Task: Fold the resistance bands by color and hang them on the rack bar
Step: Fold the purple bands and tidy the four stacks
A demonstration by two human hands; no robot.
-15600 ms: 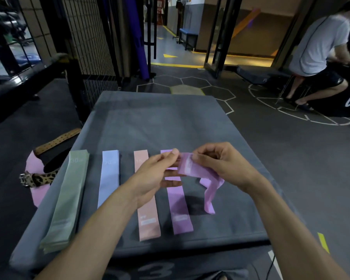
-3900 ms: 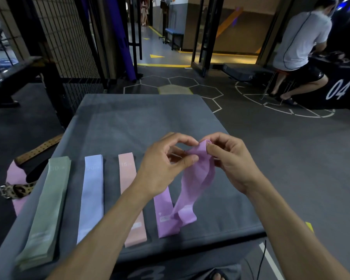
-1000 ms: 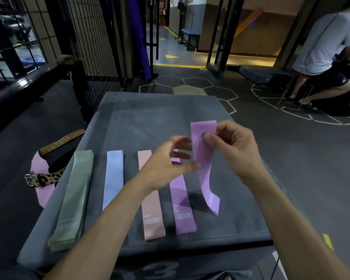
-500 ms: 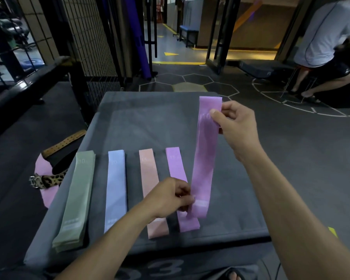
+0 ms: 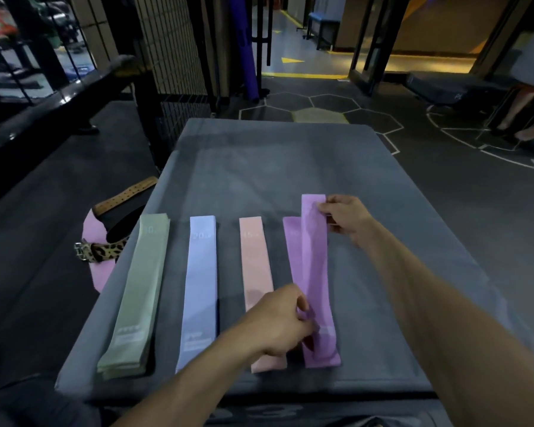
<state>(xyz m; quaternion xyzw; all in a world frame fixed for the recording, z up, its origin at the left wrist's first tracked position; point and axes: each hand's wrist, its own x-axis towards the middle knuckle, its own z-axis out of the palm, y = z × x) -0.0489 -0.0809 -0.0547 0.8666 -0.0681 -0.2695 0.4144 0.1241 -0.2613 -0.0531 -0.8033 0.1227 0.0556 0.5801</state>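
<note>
Flat resistance bands lie side by side on a grey padded box (image 5: 259, 167): a green stack (image 5: 138, 294), a light blue band (image 5: 200, 288), a pink band (image 5: 256, 272) and a purple band (image 5: 292, 241). A second purple band (image 5: 316, 272) is stretched out lengthwise, partly over the first. My right hand (image 5: 344, 217) pinches its far end. My left hand (image 5: 282, 323) pinches its near end, close to the box's front edge.
Off the box's left side, leather and leopard-print lifting belts (image 5: 105, 248) lie on a pink mat on the floor. A black rail (image 5: 59, 100) and wire mesh stand at the back left. A person sits on a bench (image 5: 463, 90) at the far right.
The purple band that my hands held up in the air has come down lengthwise over the purple band on the box. My right hand dropped to the far end; my left stays at the near end.
</note>
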